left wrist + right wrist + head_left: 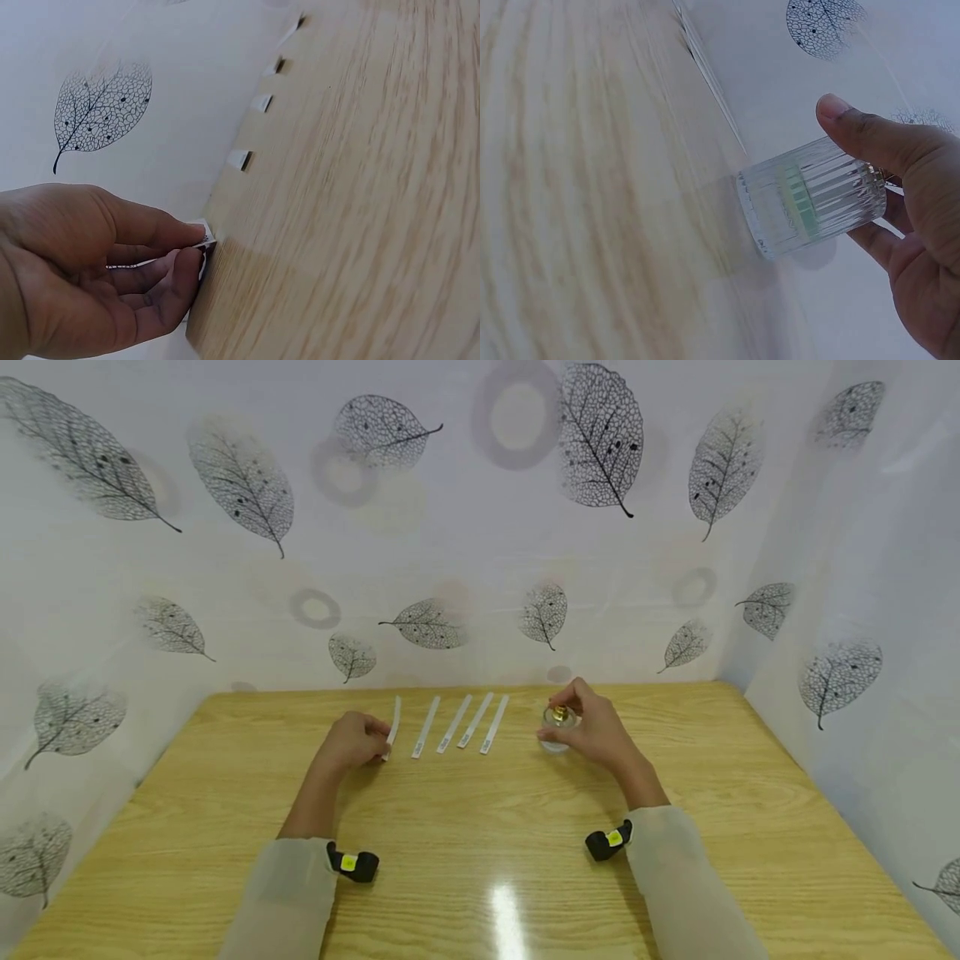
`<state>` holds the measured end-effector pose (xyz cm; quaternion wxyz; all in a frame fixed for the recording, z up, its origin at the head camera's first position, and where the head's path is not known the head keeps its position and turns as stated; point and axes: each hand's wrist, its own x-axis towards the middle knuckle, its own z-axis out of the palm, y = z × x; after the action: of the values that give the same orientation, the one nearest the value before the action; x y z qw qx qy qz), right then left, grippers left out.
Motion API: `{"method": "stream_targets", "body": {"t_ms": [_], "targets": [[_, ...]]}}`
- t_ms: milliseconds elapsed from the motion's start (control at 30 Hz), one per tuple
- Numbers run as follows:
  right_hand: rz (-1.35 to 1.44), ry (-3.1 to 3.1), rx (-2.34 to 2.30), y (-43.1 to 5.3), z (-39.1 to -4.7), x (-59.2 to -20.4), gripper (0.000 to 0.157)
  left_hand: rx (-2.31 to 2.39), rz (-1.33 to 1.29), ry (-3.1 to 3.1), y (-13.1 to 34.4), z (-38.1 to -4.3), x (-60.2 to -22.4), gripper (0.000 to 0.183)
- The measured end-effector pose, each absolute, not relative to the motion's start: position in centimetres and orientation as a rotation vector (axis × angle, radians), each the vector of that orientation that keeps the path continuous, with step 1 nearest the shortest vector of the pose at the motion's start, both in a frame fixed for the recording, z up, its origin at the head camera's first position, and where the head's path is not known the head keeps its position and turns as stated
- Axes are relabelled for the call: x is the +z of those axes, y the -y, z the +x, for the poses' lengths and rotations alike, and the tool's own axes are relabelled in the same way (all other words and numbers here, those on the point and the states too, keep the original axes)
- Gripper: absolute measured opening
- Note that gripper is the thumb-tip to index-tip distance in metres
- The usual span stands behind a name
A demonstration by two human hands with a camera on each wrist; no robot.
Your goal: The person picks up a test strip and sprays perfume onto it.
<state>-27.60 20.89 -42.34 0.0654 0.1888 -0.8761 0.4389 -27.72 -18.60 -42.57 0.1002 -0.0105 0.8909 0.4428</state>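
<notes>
"Fingers of the left hand [351, 740]: state?"

"Pinching the leftmost white strip [396, 717] by its near end; long axis points away, slightly right."

"And the glass bottle [802, 202]?"

"Right of all strips, upright, gripped by the right hand [597, 728]. Left hand is well apart from it, four other strips [454, 724] lying on the bench [450, 827] between."

Pale leaf-printed backdrop [465, 547] behind a glossy wood-grain table [450, 827]

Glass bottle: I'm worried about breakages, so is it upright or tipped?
The bottle is upright: gold top uppermost in the head view, base facing the table in the right wrist view.
</notes>
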Motion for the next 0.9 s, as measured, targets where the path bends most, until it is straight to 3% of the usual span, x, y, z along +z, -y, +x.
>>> {"method": "stream_targets", "body": {"t_ms": [400,900], "targets": [[0.641,2.641,1.273,-22.2,-27.4,-41.8,0.040,1.282,-0.010,-2.683,17.9,-27.6,-42.6,0.028],[0.737,2.636,1.293,-21.8,-27.1,-42.3,0.053,1.245,-0.039,-2.724,18.2,-27.6,-42.6,0.026]]}}
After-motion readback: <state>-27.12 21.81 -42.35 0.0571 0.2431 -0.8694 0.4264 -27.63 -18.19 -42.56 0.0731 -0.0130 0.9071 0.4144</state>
